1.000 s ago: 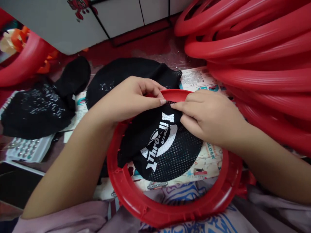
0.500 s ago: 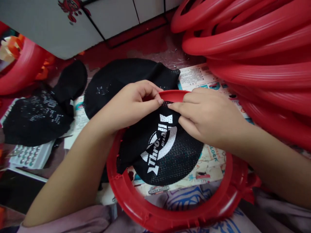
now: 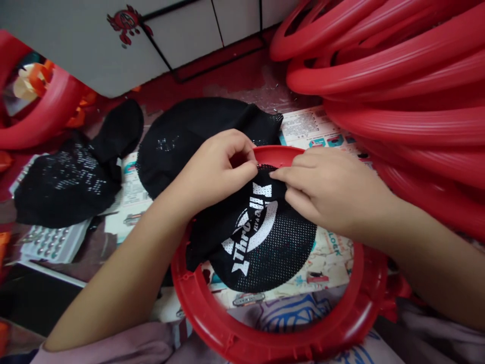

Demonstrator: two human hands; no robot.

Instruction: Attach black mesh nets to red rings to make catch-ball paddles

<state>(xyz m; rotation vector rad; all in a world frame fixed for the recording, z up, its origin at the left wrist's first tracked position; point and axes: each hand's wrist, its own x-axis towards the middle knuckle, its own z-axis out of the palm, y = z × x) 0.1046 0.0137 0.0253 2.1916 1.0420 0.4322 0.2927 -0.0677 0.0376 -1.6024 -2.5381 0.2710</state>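
Note:
A red plastic ring (image 3: 223,323) lies in front of me, its near part resting against my lap. Black mesh fabric (image 3: 291,253) with a white printed logo hangs inside it, fixed or tucked along the left and far rim. At the far rim my left hand (image 3: 227,172) pinches the fabric's edge, thumb and index finger together. Close beside it on the right, my right hand (image 3: 329,187) has its index fingertip pressed on the mesh edge, with the other fingers curled against the ring and fabric. What its thumb grips is partly hidden.
A stack of red rings (image 3: 409,106) rises at the right. Behind the hands lies another black mesh piece (image 3: 197,121); more black fabric (image 3: 64,182) sits left over a white tray of small shiny parts (image 3: 53,245). Printed cardboard (image 3: 337,253) covers the surface. A white cabinet (image 3: 189,35) stands behind.
The view has shifted slightly, so the surroundings sit a little lower and further right. My left fingertips have closed in at the mesh edge; the right hand stays nearly in place.

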